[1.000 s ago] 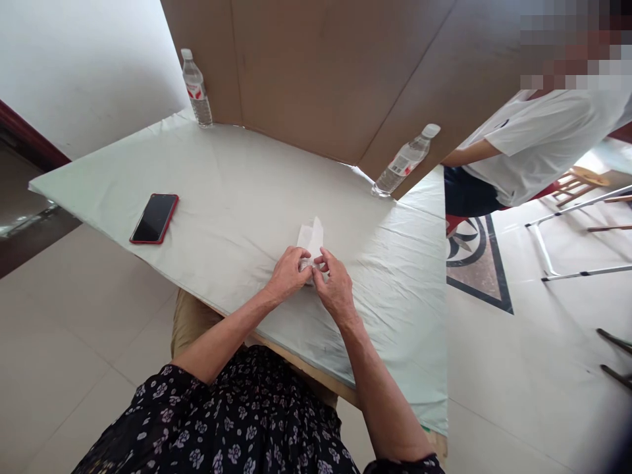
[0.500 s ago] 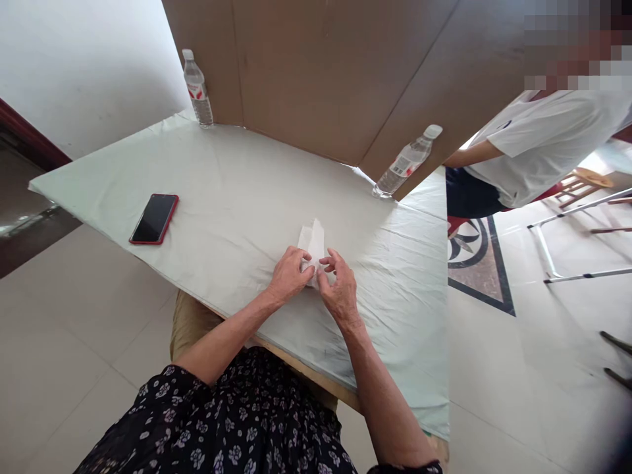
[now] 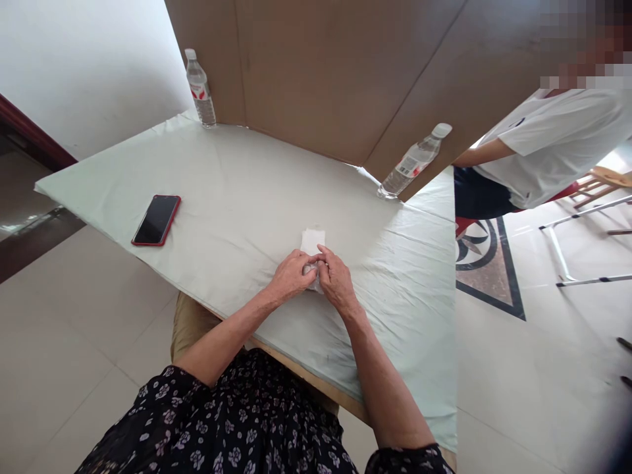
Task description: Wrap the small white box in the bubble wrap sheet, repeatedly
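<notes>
A white tissue (image 3: 313,241) lies on the table close to its near edge. Its far end shows as a flat, roughly square flap, while the nearer part is bunched under my fingers. From the left, my left hand (image 3: 291,275) closes on the tissue, thumb and fingers bent over it. Opposite it, my right hand (image 3: 336,279) grips the tissue's right side, with its index finger reaching over the top. The fingertips of both hands meet over the tissue and hide its middle.
A pale green cloth covers the table (image 3: 237,191). A phone (image 3: 157,220) in a red case lies to the left. Two water bottles (image 3: 201,92) stand against a brown cardboard panel (image 3: 306,72) at the back. Beyond the right edge sits a person in a white shirt (image 3: 557,145).
My hands have drawn together over the tissue, and my right fingers have closed in. The tissue's far end now looks shorter and squarer. The view has shifted slightly.
</notes>
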A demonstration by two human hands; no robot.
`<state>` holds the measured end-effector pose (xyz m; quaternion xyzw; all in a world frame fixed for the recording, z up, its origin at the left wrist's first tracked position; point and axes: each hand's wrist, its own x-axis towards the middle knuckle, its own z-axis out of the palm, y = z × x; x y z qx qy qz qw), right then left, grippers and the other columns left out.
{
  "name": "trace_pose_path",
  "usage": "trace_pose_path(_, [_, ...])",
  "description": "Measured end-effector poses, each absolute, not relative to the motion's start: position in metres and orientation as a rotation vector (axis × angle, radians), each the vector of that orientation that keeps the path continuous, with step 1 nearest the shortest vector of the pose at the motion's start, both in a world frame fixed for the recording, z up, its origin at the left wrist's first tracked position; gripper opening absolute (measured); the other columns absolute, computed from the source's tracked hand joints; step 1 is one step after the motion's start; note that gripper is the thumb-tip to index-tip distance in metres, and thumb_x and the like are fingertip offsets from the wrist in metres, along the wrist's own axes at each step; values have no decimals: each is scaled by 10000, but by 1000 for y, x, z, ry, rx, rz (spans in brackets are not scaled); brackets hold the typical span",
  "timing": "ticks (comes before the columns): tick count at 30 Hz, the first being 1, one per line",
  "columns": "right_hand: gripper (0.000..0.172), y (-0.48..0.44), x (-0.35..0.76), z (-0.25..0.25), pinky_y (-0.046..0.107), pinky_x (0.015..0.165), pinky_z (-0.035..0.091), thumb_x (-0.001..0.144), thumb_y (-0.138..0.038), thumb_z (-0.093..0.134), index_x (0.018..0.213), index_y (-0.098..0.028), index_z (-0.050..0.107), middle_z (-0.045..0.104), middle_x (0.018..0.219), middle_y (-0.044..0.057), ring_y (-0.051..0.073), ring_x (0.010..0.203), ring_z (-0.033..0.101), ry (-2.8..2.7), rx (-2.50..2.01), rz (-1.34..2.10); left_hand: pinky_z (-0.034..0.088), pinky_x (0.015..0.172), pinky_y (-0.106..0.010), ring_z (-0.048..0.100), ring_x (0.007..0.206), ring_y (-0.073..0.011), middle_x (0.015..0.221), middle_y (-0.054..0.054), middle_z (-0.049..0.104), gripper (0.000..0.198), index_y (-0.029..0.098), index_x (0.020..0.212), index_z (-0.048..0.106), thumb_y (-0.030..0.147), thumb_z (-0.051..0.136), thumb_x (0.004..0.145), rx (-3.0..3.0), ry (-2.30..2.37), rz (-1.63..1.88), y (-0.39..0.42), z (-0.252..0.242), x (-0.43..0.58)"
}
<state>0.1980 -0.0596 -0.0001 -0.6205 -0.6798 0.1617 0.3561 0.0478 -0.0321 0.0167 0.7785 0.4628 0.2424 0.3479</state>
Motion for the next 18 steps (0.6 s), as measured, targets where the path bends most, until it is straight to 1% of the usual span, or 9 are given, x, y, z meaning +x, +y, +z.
trace_pose_path(4, [411, -65, 203, -1, 432, 922, 520, 893, -231, 476, 1290, -206, 576, 740, 1113, 93, 239, 1006, 663, -1633, -1555, 394, 528, 859, -311, 628, 848, -163, 1104, -76, 667, 339, 148, 1168, 657, 202, 598, 838, 1991, 1214, 670, -33, 14, 47])
trace_pose_path(8, [396, -68, 209, -2, 456, 943, 513, 875, -225, 499, 1260, -207, 590, 738, 1115, 99, 245, 1049, 657, -1583, -1575, 329, 534, 825, -303, 627, 782, -148, 1075, -60, 674, 332, 167, 1139, 666, 214, 609, 815, 2023, 1173, 680, -30, 13, 45])
trace_pose_path(11, [387, -66, 209, -3, 468, 965, 501, 878, -230, 494, 1250, -214, 600, 742, 1093, 93, 246, 1049, 656, -1613, -1582, 338, 542, 803, -306, 625, 742, -143, 1100, -60, 683, 366, 167, 1147, 669, 216, 614, 789, 2041, 1128, 683, -26, 12, 44])
trace_pose_path(14, [379, -63, 209, -4, 481, 982, 488, 883, -247, 486, 1240, -220, 607, 741, 1101, 93, 252, 1065, 649, -1614, -1588, 335, 555, 799, -313, 636, 740, -149, 1144, -72, 695, 402, 153, 1176, 660, 232, 611, 785, 2023, 1104, 699, -24, 10, 44])
trace_pose_path(18, [403, -52, 217, -5, 472, 942, 504, 856, -299, 524, 1247, -231, 593, 712, 1184, 101, 259, 1114, 628, -1484, -1613, 356, 565, 834, -315, 666, 818, -167, 1255, -94, 683, 453, 155, 1227, 644, 246, 620, 784, 2015, 1082, 770, -25, 6, 45])
